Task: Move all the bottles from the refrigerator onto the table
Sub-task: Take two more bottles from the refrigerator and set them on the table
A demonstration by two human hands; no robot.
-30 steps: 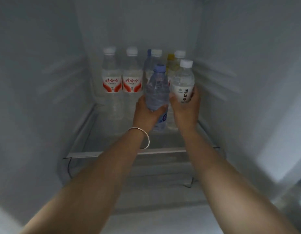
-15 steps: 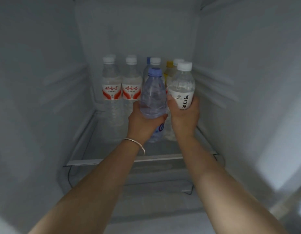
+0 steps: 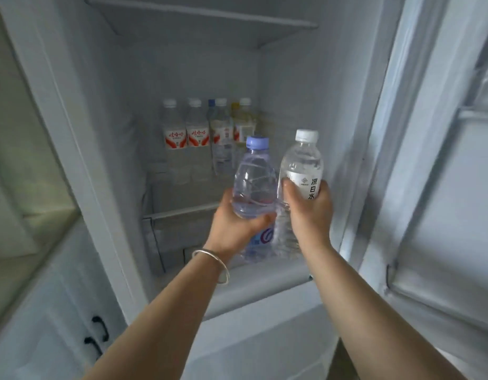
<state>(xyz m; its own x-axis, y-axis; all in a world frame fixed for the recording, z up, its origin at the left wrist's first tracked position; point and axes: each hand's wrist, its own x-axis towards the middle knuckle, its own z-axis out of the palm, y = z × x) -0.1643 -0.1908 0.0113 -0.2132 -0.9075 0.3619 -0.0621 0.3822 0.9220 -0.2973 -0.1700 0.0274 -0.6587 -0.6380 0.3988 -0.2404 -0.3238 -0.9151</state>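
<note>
Because each hand carries one bottle by its middle, a slip is the likeliest trouble: the left hand (image 3: pixel 234 229) is wrapped round the clear ribbed plastic bottle with the pale blue cap (image 3: pixel 254 187), and the right hand (image 3: pixel 310 212) round the clear white-capped bottle with a white label (image 3: pixel 301 171), the two touching. Farther in, on the refrigerator shelf (image 3: pixel 182 211), the remaining red-labelled and yellow-capped bottles (image 3: pixel 207 130) stand upright at the back.

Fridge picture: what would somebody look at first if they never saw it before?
First, the two hands in the middle, each holding up a water bottle: the left hand grips the blue-capped bottle, the right hand the white-capped bottle. Behind them, a row of bottles stands at the back of the fridge shelf.
</note>
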